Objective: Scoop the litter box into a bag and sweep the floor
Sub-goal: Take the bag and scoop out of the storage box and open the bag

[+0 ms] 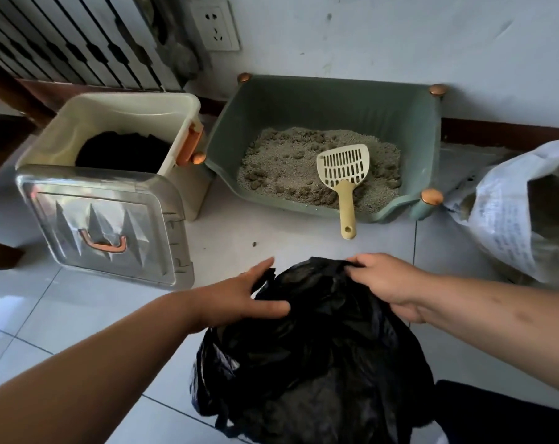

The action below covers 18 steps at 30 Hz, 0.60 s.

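A black plastic bag (316, 357) sits on the white tiled floor right below me. My left hand (242, 299) grips its left rim, thumb on top of the plastic. My right hand (390, 283) pinches the bag's upper right edge. Beyond the bag stands a green litter box (303, 100) against the wall, filled with grey litter (278, 168) and several clumps. A cream slotted scoop (343, 169) lies in the litter, its handle hanging over the box's front lip.
A cream storage bin (124, 113) with black contents stands left of the litter box, its clear lid (105, 225) leaning against its front. A white woven sack (521, 206) lies at the right. A small dark crumb (254, 243) is on the tiles. A wall socket (215, 25) is above.
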### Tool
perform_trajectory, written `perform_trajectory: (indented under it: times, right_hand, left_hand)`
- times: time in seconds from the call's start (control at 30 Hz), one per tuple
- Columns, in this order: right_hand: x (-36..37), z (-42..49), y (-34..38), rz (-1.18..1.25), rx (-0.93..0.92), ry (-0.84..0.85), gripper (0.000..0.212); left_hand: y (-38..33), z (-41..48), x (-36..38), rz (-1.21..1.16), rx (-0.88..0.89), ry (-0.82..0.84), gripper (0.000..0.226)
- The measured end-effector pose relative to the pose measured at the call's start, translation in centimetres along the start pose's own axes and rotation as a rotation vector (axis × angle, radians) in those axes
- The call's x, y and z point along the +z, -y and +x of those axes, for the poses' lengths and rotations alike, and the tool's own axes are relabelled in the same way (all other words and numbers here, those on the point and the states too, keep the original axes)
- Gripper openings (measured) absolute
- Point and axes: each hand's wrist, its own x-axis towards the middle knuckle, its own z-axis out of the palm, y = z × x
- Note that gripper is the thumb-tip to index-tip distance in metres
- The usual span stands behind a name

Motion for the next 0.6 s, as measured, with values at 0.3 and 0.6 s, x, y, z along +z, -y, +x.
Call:
perform_trajectory:
  times: [0.3,0.6]
  right_hand:
    - [-0.5,-0.3,0.5,-0.303,-0.115,-0.223,0.037]
    - [0.2,-0.2,-0.9,-0.66,-0.197,-0.192,0.05]
  left_hand:
    - [-1.8,2.2,2.7,-0.361,-0.035,-0.373,0.019]
    - [-2.9,1.1,1.7,-0.962,-0.139,-0.357,0.046]
